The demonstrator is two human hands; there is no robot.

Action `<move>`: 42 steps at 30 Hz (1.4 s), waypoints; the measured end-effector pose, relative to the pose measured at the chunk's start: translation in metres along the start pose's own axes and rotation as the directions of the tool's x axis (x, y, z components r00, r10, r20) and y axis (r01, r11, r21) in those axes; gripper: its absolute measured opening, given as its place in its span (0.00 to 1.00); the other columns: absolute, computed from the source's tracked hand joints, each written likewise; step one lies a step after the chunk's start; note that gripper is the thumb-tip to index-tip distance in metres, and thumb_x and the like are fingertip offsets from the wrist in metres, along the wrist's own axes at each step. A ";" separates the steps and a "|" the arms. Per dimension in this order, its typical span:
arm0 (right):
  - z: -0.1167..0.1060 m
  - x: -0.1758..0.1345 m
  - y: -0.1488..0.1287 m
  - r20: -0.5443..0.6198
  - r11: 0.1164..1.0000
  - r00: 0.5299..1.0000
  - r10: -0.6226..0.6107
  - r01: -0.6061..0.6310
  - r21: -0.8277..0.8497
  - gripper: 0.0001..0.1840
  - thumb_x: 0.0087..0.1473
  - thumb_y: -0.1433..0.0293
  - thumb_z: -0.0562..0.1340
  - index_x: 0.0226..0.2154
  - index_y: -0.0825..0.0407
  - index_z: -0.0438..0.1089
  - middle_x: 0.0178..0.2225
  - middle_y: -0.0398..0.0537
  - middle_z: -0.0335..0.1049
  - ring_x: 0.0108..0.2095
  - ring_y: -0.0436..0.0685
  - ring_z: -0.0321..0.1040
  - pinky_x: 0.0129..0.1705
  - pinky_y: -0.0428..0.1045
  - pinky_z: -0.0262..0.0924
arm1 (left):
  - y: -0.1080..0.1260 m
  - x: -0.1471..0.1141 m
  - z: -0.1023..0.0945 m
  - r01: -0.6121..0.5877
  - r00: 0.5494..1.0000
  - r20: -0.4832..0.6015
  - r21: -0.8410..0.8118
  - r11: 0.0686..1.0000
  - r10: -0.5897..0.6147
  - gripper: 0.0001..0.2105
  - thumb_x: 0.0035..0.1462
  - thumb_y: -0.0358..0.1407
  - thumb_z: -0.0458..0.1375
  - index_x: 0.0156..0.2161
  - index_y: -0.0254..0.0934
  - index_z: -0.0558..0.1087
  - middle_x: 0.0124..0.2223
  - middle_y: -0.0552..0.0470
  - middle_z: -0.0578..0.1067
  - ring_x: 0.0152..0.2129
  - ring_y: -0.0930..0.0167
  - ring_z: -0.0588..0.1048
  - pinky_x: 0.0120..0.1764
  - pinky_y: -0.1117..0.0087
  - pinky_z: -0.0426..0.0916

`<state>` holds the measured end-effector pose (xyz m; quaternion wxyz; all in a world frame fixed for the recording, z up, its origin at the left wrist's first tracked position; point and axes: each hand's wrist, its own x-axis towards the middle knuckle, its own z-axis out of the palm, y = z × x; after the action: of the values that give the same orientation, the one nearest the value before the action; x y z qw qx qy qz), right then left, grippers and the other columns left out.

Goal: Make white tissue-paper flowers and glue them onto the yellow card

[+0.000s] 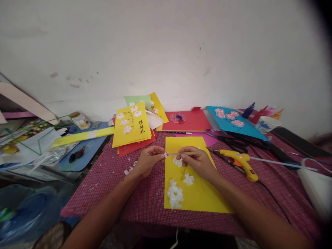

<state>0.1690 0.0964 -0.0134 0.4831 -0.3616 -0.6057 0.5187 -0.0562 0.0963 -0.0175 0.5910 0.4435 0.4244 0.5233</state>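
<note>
The paper (199,199) is yellow, the tablecloth (100,178) red-checked.

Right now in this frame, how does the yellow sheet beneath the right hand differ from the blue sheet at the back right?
Colour: the yellow sheet is yellow, the blue sheet bright blue.
Flowers: the yellow sheet bears white flowers; the blue sheet's are mottled pink and white.
Place: the yellow sheet is nearer, partly hidden by the right hand; the blue sheet is farther back.
Both carry ruffled flower clusters.

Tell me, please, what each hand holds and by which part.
Right hand: a thin stick, around its middle; left hand: a small white piece, exact part unclear.
</note>
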 end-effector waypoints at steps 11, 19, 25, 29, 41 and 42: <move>0.001 0.002 0.003 -0.033 0.985 0.996 -0.084 0.078 -0.157 0.19 0.58 0.58 0.64 0.23 0.50 0.79 0.30 0.49 0.76 0.22 0.50 0.68 0.24 0.46 0.65 | -0.004 -0.004 0.003 0.001 1.000 0.017 0.189 0.982 -0.005 0.13 0.43 0.37 0.72 0.34 0.35 0.78 0.31 0.52 0.79 0.28 0.72 0.75 0.36 0.71 0.69; 0.001 -0.002 0.004 0.010 0.997 0.998 -0.070 0.070 -0.012 0.10 0.50 0.60 0.71 0.29 0.50 0.80 0.30 0.47 0.75 0.20 0.50 0.69 0.22 0.47 0.66 | -0.007 -0.004 0.001 0.037 0.995 0.088 0.132 0.991 -0.049 0.12 0.43 0.35 0.72 0.34 0.35 0.77 0.30 0.53 0.78 0.25 0.74 0.74 0.33 0.72 0.69; 0.002 0.000 -0.002 -0.015 0.995 0.998 -0.057 0.055 -0.089 0.14 0.53 0.59 0.69 0.23 0.51 0.79 0.32 0.48 0.75 0.20 0.48 0.68 0.22 0.46 0.65 | -0.008 -0.004 0.001 0.034 0.990 0.128 0.137 0.990 -0.052 0.12 0.45 0.36 0.71 0.34 0.34 0.78 0.29 0.52 0.78 0.25 0.74 0.75 0.33 0.72 0.68; 0.002 0.000 -0.001 -0.037 0.985 0.995 -0.098 0.092 -0.145 0.15 0.56 0.61 0.67 0.23 0.51 0.79 0.28 0.47 0.73 0.20 0.48 0.68 0.22 0.45 0.64 | -0.008 -0.005 0.002 0.030 0.989 0.139 0.149 0.988 -0.051 0.11 0.46 0.36 0.71 0.33 0.34 0.77 0.29 0.53 0.78 0.25 0.74 0.75 0.34 0.72 0.69; 0.000 -0.001 0.009 -0.003 0.991 0.992 -0.129 0.129 -0.014 0.12 0.54 0.61 0.68 0.27 0.51 0.80 0.39 0.51 0.75 0.21 0.47 0.69 0.23 0.46 0.67 | -0.004 -0.005 0.003 0.010 0.993 0.116 0.230 0.973 -0.038 0.09 0.46 0.34 0.69 0.33 0.33 0.76 0.27 0.54 0.76 0.24 0.76 0.73 0.32 0.73 0.67; 0.000 -0.001 0.008 -0.001 0.992 0.992 -0.125 0.125 -0.032 0.12 0.54 0.61 0.68 0.27 0.51 0.80 0.39 0.51 0.75 0.21 0.47 0.69 0.23 0.46 0.67 | -0.004 -0.005 0.002 0.009 0.992 0.122 0.227 0.974 -0.037 0.09 0.46 0.34 0.68 0.33 0.33 0.75 0.27 0.54 0.76 0.24 0.76 0.73 0.31 0.73 0.68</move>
<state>0.1692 0.0970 -0.0217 0.5096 -0.3313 -0.6347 0.4772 -0.0534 0.0908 -0.0209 0.5683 0.5347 0.4484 0.4359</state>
